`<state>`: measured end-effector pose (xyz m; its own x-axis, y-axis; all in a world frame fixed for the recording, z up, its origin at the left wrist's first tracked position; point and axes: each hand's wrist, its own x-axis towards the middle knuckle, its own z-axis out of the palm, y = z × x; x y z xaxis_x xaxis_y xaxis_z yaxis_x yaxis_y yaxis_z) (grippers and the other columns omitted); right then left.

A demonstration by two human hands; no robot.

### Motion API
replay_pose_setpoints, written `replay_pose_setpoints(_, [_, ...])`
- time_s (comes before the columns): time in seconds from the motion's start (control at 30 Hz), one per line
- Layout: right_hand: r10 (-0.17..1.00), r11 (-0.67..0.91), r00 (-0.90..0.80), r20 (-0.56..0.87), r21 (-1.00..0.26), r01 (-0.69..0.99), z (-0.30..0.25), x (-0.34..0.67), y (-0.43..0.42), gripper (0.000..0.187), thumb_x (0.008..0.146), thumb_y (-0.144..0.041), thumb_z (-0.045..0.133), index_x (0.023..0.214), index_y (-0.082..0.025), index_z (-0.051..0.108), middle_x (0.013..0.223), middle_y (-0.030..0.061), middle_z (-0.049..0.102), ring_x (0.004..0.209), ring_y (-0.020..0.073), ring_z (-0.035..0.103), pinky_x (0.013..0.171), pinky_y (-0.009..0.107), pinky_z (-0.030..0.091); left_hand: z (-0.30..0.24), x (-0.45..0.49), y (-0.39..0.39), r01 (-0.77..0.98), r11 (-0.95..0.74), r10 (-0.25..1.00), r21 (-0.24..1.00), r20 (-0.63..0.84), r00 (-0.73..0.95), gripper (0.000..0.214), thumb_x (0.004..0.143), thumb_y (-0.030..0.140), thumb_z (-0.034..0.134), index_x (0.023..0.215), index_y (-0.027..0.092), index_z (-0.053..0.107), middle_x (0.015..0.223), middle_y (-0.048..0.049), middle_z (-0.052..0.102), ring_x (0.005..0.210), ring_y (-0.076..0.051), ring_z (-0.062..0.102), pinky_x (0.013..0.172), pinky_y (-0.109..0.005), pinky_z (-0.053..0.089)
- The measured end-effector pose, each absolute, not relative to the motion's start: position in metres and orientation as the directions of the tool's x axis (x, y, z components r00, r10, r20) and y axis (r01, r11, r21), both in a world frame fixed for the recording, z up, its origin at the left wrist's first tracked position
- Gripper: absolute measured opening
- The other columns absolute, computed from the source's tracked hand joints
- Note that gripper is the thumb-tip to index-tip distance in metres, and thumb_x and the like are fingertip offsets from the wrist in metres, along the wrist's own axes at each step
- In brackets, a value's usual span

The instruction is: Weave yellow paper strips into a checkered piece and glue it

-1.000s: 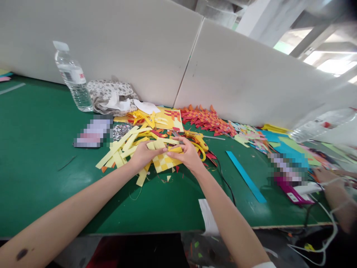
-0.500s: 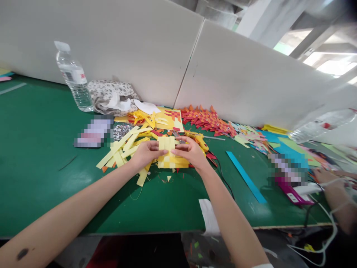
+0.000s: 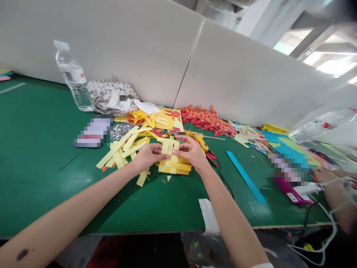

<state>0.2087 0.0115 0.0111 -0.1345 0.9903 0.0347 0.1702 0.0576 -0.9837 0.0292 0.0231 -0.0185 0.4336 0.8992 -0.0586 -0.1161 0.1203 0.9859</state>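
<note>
Between my hands is a piece of woven paper strips [image 3: 170,166] in pale and deeper yellow. My left hand [image 3: 148,155] pinches its left side, thumb on the front. On the other side, my right hand [image 3: 192,152] grips the strips with thumb in front and fingers behind. A narrow dark gap shows between two pale strips near my right thumb. Loose yellow paper strips [image 3: 121,152] lie in a heap by my left hand. Just behind my right hand is a yellow glue gun [image 3: 201,140], partly hidden, with a dark cord running from it.
Woven red-orange paper fish [image 3: 205,120] pile against the partition. A water bottle [image 3: 74,80] and a phone [image 3: 95,131] stand and lie at left. A blue strip [image 3: 245,176] lies at right, near a magenta power strip [image 3: 294,191]. Another person's hand [image 3: 325,178] is at far right.
The woven piece has tilted and moved slightly down and right, its strips spreading at the lower right. A gap now shows between the upright strips. Both hands keep hold.
</note>
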Motion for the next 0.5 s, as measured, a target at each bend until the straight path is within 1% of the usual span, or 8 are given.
replay_pose_setpoints(0.13, [0.989, 0.052, -0.144, 0.028, -0.984, 0.168, 0.0096, 0.2094, 0.0119, 0.057, 0.054, -0.028, 0.078, 0.105, -0.023, 0.053, 0.067, -0.0031, 0.064, 0.059, 0.0140, 0.061, 0.058, 0.027, 0.048, -0.0180, 0.0292, 0.0234, -0.112, 0.109, 0.909, 0.988, -0.053, 0.414, 0.025, 0.058, 0.015, 0.075, 0.082, 0.018, 0.068, 0.075, -0.0017, 0.072, 0.066, -0.013, 0.065, 0.065, -0.023, 0.051])
replay_pose_setpoints(0.37, [0.991, 0.120, -0.087, 0.105, -0.974, 0.191, 0.0095, 0.2071, 0.0126, 0.053, 0.054, -0.030, 0.078, 0.102, -0.023, 0.055, 0.063, -0.0042, 0.060, 0.054, 0.0122, 0.057, 0.054, 0.026, 0.046, -0.0179, 0.0283, 0.0239, -0.098, 0.125, 0.899, 0.987, -0.071, 0.432, 0.023, 0.057, 0.015, 0.076, 0.079, 0.017, 0.067, 0.072, -0.0018, 0.072, 0.064, -0.013, 0.065, 0.064, -0.024, 0.051])
replay_pose_setpoints(0.5, [0.992, 0.091, -0.102, 0.074, -0.982, 0.166, 0.0123, 0.2071, 0.0121, 0.056, 0.051, -0.029, 0.079, 0.101, -0.022, 0.054, 0.066, -0.0032, 0.061, 0.060, 0.0136, 0.059, 0.061, 0.028, 0.048, -0.0181, 0.0283, 0.0241, -0.104, 0.117, 0.907, 0.988, -0.063, 0.416, 0.026, 0.057, 0.015, 0.076, 0.081, 0.017, 0.067, 0.073, -0.0010, 0.072, 0.065, -0.012, 0.064, 0.064, -0.023, 0.051])
